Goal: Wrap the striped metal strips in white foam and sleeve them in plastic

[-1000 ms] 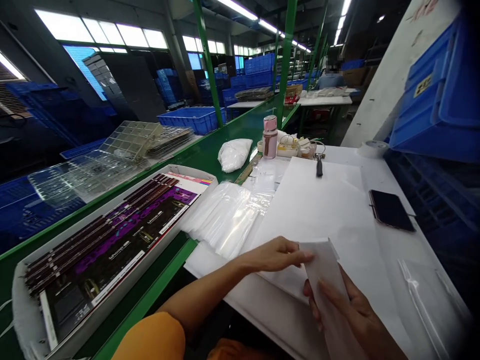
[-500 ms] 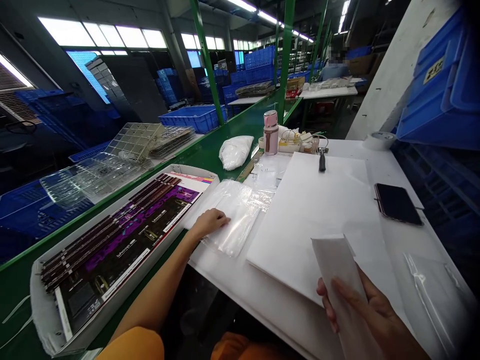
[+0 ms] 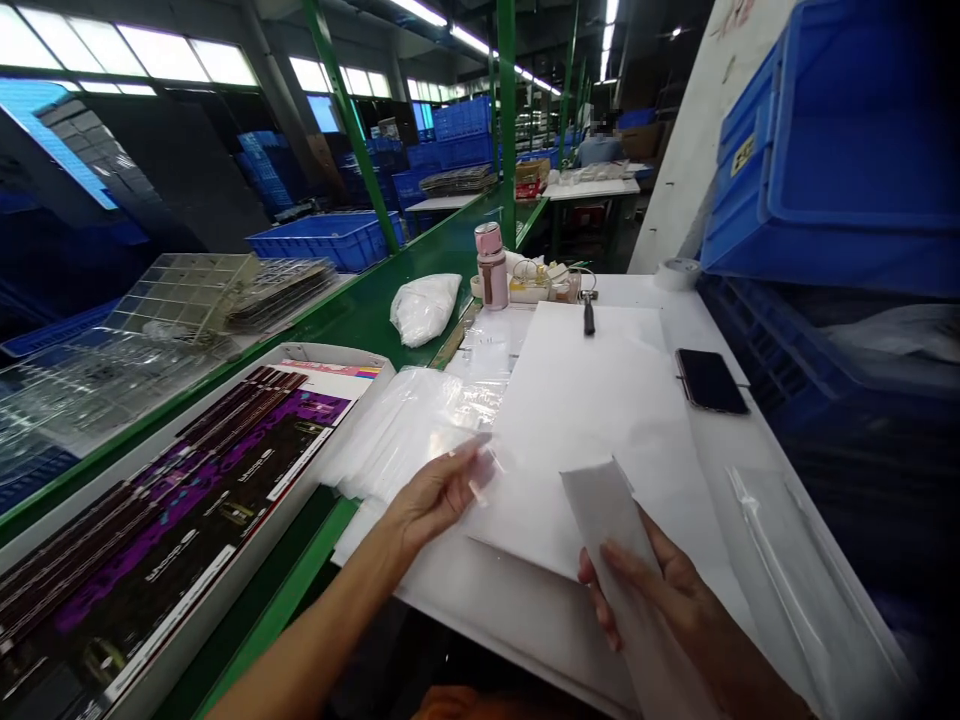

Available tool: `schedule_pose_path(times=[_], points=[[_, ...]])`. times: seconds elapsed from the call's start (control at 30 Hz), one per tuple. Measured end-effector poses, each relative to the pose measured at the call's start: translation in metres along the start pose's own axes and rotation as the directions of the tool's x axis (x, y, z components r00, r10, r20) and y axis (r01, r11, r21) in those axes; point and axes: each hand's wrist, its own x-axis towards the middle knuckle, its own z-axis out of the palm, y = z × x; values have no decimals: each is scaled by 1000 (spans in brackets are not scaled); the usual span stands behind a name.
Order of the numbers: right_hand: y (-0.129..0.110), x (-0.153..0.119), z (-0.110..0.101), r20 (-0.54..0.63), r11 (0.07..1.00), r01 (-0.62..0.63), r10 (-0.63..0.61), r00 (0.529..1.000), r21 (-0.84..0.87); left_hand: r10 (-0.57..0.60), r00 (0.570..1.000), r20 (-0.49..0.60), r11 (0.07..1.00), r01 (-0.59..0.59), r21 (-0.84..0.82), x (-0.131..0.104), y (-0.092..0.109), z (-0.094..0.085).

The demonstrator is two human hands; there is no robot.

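A narrow whitish packet (image 3: 600,507) slants right of glossy clear plastic (image 3: 487,463).

Left of a tall green metal post (image 3: 507,130), bright rectangular windows (image 3: 160,52) line a dark grey wall (image 3: 202,20). White tube-shaped ceiling lights (image 3: 420,11) recede past the post; right of it stands a scuffed off-white wall (image 3: 690,120).

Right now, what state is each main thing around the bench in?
Left hand: pinching clear film
Right hand: gripping white strip
Phone: face up, screen dark
Pink bottle: upright, lid on
Carton: open, printed packaging inside
Black-handled tool: lying down
Clear sleeves: piled flat
White bag: bulging
Tape roll: lying flat
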Motion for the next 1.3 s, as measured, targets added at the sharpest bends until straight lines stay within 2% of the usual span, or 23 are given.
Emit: schedule_pose_path(times=[0.07, 0.13, 0.27, 0.37, 0.53, 0.67, 0.87, 0.93, 1.13, 1.2, 1.3], points=[[2, -3, 0, -1, 998, 47, -47, 999, -31, -15, 1000, 27, 980, 20, -196, 0, -10, 24], [4, -6, 0, -32, 994, 92, -94, 995, -65, 21, 999, 44, 952, -7, -307, 3, -15, 47], [6, -14, -1, -193, 977, 164, -189, 963, -135, 95, 994, 44, 930, -73, -361, 9, -22, 82], [5, -20, 0, -256, 952, 218, -271, 928, -215, 96, 994, 53, 913, -67, -402, 10, -27, 97], [3, -23, -2, -262, 900, 257, -359, 896, -353, 122, 984, 127, 921, -65, -383, 11, -33, 106], [5, -16, -6, -227, 891, 235, -339, 913, -388, 146, 975, 168, 922, -72, -382, 9, -33, 111], [-1, -7, -4, -102, 956, 220, -243, 965, -194, 221, 942, 254, 924, -118, -365, 1, -31, 121], [-3, -4, -3, -69, 967, 214, -225, 972, -139, 218, 945, 245, 931, -126, -342, 0, -31, 123], [-2, 1, -2, -25, 965, 228, -233, 972, -132, 235, 966, 107, 929, -191, -318, -1, -32, 128], [-1, 2, -2, -24, 965, 230, -235, 972, -122, 251, 963, 100, 931, -211, -297, -1, -33, 129], [-3, 4, -4, -28, 958, 252, -258, 966, -135, 263, 953, 149, 947, -225, -231, -2, -37, 129]])
